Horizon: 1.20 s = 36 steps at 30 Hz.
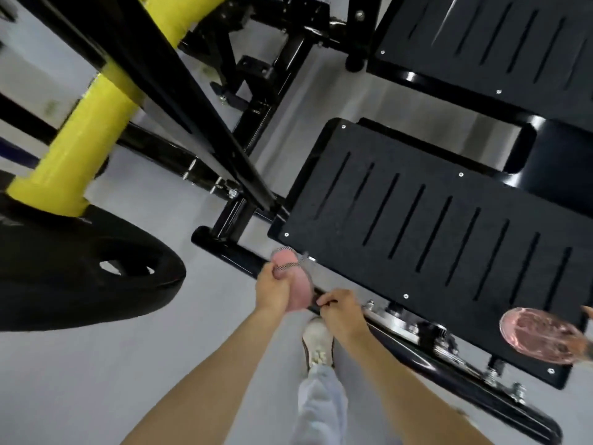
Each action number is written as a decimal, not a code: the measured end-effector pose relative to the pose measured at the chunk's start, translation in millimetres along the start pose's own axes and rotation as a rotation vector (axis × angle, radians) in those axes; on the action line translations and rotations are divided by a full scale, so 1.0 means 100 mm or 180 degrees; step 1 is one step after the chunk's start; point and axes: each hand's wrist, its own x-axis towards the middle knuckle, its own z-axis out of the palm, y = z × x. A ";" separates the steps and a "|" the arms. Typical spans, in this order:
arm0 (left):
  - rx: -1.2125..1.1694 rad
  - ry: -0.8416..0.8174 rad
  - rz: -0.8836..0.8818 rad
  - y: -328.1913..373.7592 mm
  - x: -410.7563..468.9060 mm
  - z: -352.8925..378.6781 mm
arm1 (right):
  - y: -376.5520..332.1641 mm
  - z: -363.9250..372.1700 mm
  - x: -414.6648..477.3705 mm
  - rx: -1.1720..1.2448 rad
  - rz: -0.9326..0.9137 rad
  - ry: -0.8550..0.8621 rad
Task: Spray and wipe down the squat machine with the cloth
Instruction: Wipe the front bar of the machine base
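My left hand [272, 289] grips a pink cloth [296, 292] with a striped hem, bunched against the black base bar [231, 250] of the squat machine. My right hand [341, 313] is just right of it over the same bar, fingers curled, pinching the cloth's dark lower edge. Beyond the bar lies the near slotted black footplate [433, 216], and a second footplate [487, 40] sits farther back. A pink translucent object [542, 340], blurred, shows at the near plate's right corner; whether it is the spray bottle I cannot tell.
A yellow padded arm [86, 133] and black frame beams [179, 101] slope across the upper left. A large black weight plate [80, 271] hangs at the left. My white shoe [317, 342] stands on the grey floor [112, 364] below my hands.
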 end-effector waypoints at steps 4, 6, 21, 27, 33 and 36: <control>0.0451 0.1130 0.0110 0.45 0.42 -0.43 | -0.07 0.10 0.25 -0.1278 -0.0141 0.0014; 0.0362 0.1523 0.0128 0.58 0.59 -0.59 | -0.07 0.09 0.30 -0.2139 -0.0089 -0.0108; 0.3710 0.1254 0.1808 0.28 1.39 -0.60 | 0.07 0.30 0.45 -0.3888 -0.0373 0.0015; 0.6543 -0.0214 0.2506 0.12 1.22 -0.74 | 0.06 0.31 0.49 -0.3841 -0.0279 0.0022; 0.8751 -0.0154 0.4275 0.81 1.47 -0.64 | 0.08 0.33 0.53 -0.3837 -0.0194 0.0075; 0.9000 -0.0269 0.4613 0.88 1.61 -0.76 | 0.08 0.33 0.51 -0.3793 -0.0214 0.0095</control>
